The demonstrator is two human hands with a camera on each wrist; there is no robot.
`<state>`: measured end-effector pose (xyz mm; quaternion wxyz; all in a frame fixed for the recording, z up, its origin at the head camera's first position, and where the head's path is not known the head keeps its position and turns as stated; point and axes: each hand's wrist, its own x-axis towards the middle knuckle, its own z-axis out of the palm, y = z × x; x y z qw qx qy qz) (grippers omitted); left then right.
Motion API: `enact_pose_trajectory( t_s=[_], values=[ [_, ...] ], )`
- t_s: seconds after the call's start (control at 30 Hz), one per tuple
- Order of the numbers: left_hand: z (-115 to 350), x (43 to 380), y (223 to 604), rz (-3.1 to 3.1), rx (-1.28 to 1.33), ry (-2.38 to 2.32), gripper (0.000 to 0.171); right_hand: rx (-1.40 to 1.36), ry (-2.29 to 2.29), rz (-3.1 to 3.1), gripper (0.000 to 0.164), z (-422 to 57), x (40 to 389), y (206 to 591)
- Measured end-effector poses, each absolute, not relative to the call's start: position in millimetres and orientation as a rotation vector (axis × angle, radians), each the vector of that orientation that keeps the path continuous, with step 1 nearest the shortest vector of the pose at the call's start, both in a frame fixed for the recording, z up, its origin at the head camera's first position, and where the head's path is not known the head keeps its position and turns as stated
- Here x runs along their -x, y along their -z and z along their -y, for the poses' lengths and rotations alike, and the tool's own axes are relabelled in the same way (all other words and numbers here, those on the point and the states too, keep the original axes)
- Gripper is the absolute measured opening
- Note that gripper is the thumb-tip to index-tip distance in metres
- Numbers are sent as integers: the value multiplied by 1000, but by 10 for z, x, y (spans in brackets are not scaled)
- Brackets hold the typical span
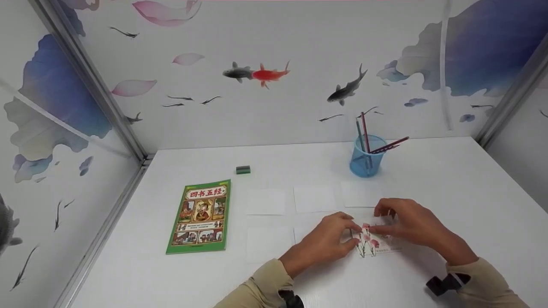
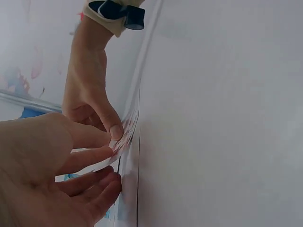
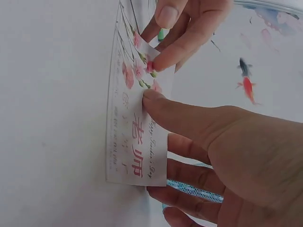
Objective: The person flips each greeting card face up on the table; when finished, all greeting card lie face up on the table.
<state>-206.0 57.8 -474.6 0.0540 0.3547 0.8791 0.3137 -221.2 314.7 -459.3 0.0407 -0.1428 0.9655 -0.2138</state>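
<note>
A small greeting card [image 1: 366, 246] printed with pink flowers lies under both hands at the front right of the table. In the right wrist view the card [image 3: 137, 163] shows red characters and "Happy Teacher's Day". My right hand [image 1: 411, 222] pinches its far edge, thumb on the printed face and fingers behind. My left hand [image 1: 323, 239] is at the card's left end, its index fingertip touching the flowers and its thumb near the front corner. From the left wrist, the card [image 2: 124, 142] looks bowed between my left hand [image 2: 57, 165] and right hand [image 2: 87, 90].
Several blank white cards [image 1: 266, 202] lie in rows beyond and left of my hands. A green-bordered book [image 1: 199, 218] is on the left, with a small green block [image 1: 243, 170] behind it. At the back right stands a blue mesh cup [image 1: 366, 162] of pencils.
</note>
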Motion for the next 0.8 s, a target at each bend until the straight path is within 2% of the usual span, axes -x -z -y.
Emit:
enact_pose_trajectory(
  t_s=[0.17,0.37,0.6,0.8],
  values=[
    [-561,2019,4728,-2793,-1194,-620,29,399,638,-2970,39,-3140,2221,4636],
    [-533,2031,4712,-2763,-1347,-458,31,409,622,-2985,38,-3134,2206,4646],
    [-453,2045,4623,-2614,-1264,-596,39,399,637,-2974,36,-3150,2217,4647],
    [-284,2017,4521,-2621,-1219,-620,38,426,620,-3016,38,-3110,2202,4643]
  ],
)
